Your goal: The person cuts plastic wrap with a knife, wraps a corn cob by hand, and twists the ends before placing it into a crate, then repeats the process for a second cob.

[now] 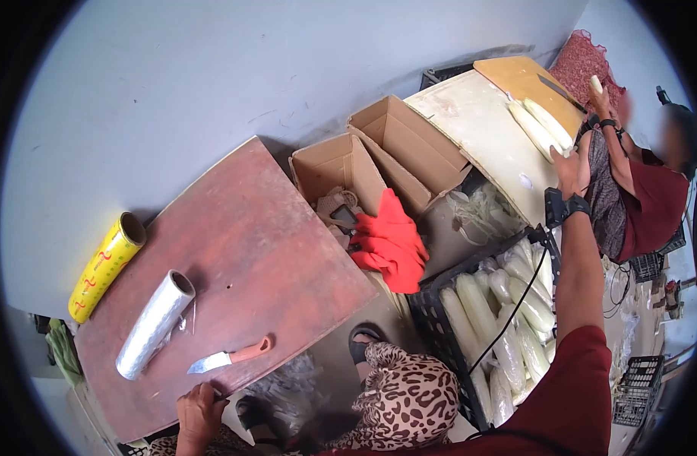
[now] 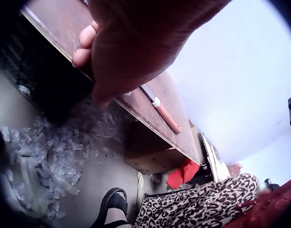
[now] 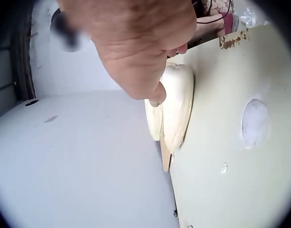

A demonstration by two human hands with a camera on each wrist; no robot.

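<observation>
Vegetables (image 1: 532,131), two long pale ones, lie side by side on the cream table (image 1: 470,114), the right hand (image 1: 568,172) at their end, thumb touching one, its grip unclear. Well apart from the cream table, the left hand (image 1: 200,416) rests at the red table's (image 1: 249,228) edge, fingers bent; whether it holds anything cannot be told.

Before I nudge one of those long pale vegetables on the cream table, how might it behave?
Either vegetable may roll sideways, having rounded sides on a flat table. Its long, thick body suggests stiffness rather than flop. Its smooth-looking surface could be slightly slippery.
</observation>
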